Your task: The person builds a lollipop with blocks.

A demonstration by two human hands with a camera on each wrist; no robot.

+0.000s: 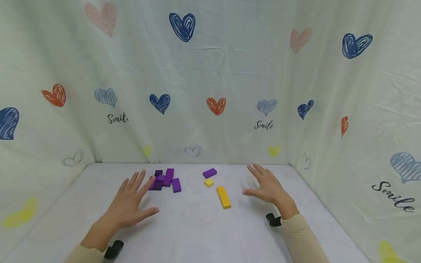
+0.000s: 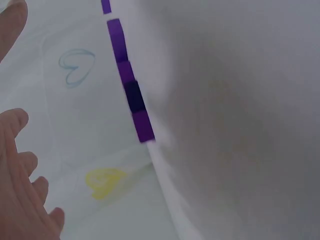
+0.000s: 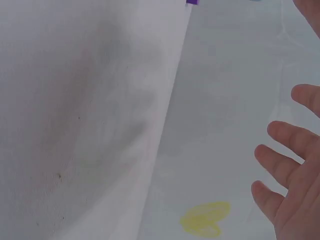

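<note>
Both hands hover over a white table with nothing in them. My left hand (image 1: 128,204), fingers spread, is at the left, its fingertips overlapping the edge of a cluster of purple blocks (image 1: 167,179) in the head view. At the right, my right hand (image 1: 268,184) has its fingers extended and thumb pointing inward. Between the hands lie a long yellow block (image 1: 223,197), a small yellow block (image 1: 208,182) and a single purple block (image 1: 209,173). In the left wrist view, several purple blocks (image 2: 118,40) line up beyond the left fingers.
The white tabletop (image 1: 197,233) ends at a back edge against a pale curtain (image 1: 230,73) printed with hearts and the word Smile. Curtain sides rise at left and right. A black wrist strap device (image 1: 114,250) sits on the left wrist, another (image 1: 273,220) on the right.
</note>
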